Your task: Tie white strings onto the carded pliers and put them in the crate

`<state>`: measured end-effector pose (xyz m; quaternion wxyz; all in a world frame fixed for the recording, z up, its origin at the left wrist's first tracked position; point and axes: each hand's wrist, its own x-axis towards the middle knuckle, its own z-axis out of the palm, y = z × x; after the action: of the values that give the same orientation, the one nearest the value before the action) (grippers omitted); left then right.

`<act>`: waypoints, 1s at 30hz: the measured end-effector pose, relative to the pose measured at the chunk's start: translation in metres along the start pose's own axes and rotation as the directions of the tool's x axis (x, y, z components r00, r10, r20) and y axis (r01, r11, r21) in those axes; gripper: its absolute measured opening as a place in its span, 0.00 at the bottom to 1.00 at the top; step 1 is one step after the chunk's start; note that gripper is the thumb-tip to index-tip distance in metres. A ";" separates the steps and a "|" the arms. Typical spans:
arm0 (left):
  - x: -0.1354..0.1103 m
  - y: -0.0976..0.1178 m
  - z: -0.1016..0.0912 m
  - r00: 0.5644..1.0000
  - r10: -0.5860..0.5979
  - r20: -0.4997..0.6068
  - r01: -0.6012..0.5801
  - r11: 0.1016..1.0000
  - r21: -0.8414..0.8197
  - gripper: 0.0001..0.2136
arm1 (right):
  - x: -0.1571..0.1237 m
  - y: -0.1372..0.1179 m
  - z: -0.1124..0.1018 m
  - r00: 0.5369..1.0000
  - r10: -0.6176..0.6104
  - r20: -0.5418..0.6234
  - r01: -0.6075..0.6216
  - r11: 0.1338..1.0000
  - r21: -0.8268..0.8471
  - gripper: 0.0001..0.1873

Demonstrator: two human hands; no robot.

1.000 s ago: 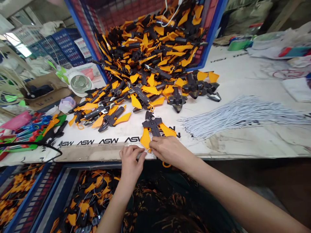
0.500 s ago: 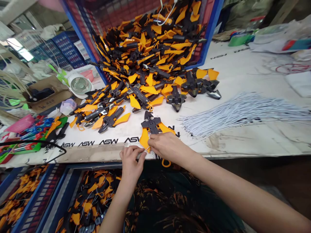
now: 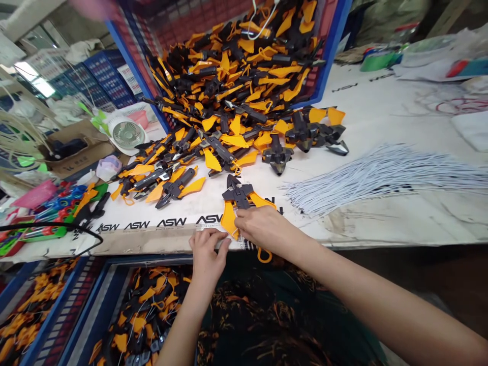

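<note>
A black and orange clipper (image 3: pixel 240 201) lies at the near edge of the white table (image 3: pixel 381 223), its orange handles towards me. My right hand (image 3: pixel 263 229) rests closed over its right handle, fingers pinched near the left handle's tip. My left hand (image 3: pixel 208 251) sits just left of it at the table edge, fingers pinched together on something too thin to make out. An orange loop (image 3: pixel 264 255) hangs below my right hand. A bundle of white strings (image 3: pixel 381 178) lies to the right.
A tipped blue crate (image 3: pixel 328 56) spills a heap of the same clippers (image 3: pixel 229 91) over the table's middle. Two blue bins (image 3: pixel 95 305) with clippers stand below the table at the left. A small fan (image 3: pixel 127 133), a cardboard box (image 3: pixel 72 147) and coloured scissors (image 3: pixel 49 203) lie far left.
Both hands stay at the clipper with only slight finger shifts. The view has drifted a little.
</note>
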<state>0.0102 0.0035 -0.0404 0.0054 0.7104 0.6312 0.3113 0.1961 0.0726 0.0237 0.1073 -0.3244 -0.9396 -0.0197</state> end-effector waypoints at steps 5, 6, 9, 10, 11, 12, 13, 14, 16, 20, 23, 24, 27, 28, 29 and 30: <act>0.001 0.006 0.002 1.000 -0.026 -0.004 0.026 1.000 -0.015 0.04 | 0.000 -0.001 0.005 1.000 -0.020 -0.007 0.020 1.000 -0.012 0.07; 0.001 0.007 0.003 0.999 -0.035 -0.006 0.034 0.999 -0.019 0.03 | 0.000 -0.001 0.006 1.000 -0.023 -0.011 0.022 1.000 -0.011 0.07; 0.002 0.007 0.003 0.999 -0.050 0.000 0.050 0.998 -0.032 0.03 | 0.002 -0.002 0.005 1.000 -0.021 -0.016 0.021 1.000 0.002 0.07; 0.002 0.007 0.003 0.999 -0.050 0.003 0.050 0.998 -0.035 0.04 | 0.002 -0.003 0.005 1.000 -0.017 -0.012 0.018 1.000 0.012 0.07; 0.002 0.005 0.003 0.999 -0.047 0.005 0.047 0.998 -0.038 0.04 | 0.003 -0.004 0.005 1.000 -0.011 -0.004 0.012 1.000 0.024 0.07; 0.003 0.004 0.003 0.999 -0.043 0.005 0.043 0.998 -0.041 0.04 | 0.004 -0.006 0.005 1.000 -0.004 0.010 0.004 0.999 0.038 0.07; 0.003 0.003 0.003 0.999 -0.038 0.004 0.038 0.998 -0.043 0.05 | 0.005 -0.007 0.006 1.000 0.001 0.024 -0.002 0.999 0.052 0.07; 0.003 0.002 0.003 1.000 -0.031 0.003 0.031 0.999 -0.045 0.05 | 0.006 -0.009 0.007 0.999 0.008 0.035 -0.010 0.998 0.063 0.07; 0.003 0.000 0.003 1.000 -0.022 0.002 0.022 0.999 -0.044 0.05 | 0.007 -0.014 0.011 0.999 0.019 0.040 -0.022 0.997 0.077 0.07; 0.004 0.000 0.004 1.000 -0.030 -0.006 0.030 0.999 -0.011 0.03 | 0.003 -0.019 0.018 0.999 0.045 -0.027 -0.042 0.993 0.107 0.07; 0.005 0.002 0.004 1.000 -0.016 0.012 0.016 1.000 0.015 0.04 | -0.001 -0.020 0.018 0.994 0.062 -0.089 -0.050 0.990 0.133 0.10; 0.005 0.003 0.003 1.000 -0.006 0.024 0.006 1.000 0.017 0.05 | -0.003 -0.021 0.018 0.993 0.065 -0.094 -0.053 0.990 0.128 0.11; 0.006 0.001 -0.009 0.999 0.013 0.049 -0.012 1.000 -0.023 0.06 | -0.005 -0.024 0.018 0.995 0.064 -0.080 -0.057 0.994 0.093 0.11; 0.006 -0.003 -0.015 0.999 0.009 0.047 -0.006 0.998 -0.059 0.06 | -0.005 -0.024 0.018 0.995 0.066 -0.074 -0.059 0.994 0.090 0.11; 0.005 -0.008 -0.023 0.999 -0.003 0.046 0.008 0.993 -0.114 0.07 | -0.006 -0.024 0.019 0.995 0.070 -0.071 -0.063 0.994 0.093 0.11; 0.004 -0.014 -0.032 0.999 -0.028 0.046 0.036 0.983 -0.181 0.08 | -0.006 -0.024 0.020 0.995 0.075 -0.071 -0.067 0.993 0.101 0.12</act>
<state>-0.0164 -0.0025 -0.0190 0.0892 0.7033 0.6112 0.3520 0.1822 0.0518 0.0037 0.1587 -0.3510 -0.9226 0.0186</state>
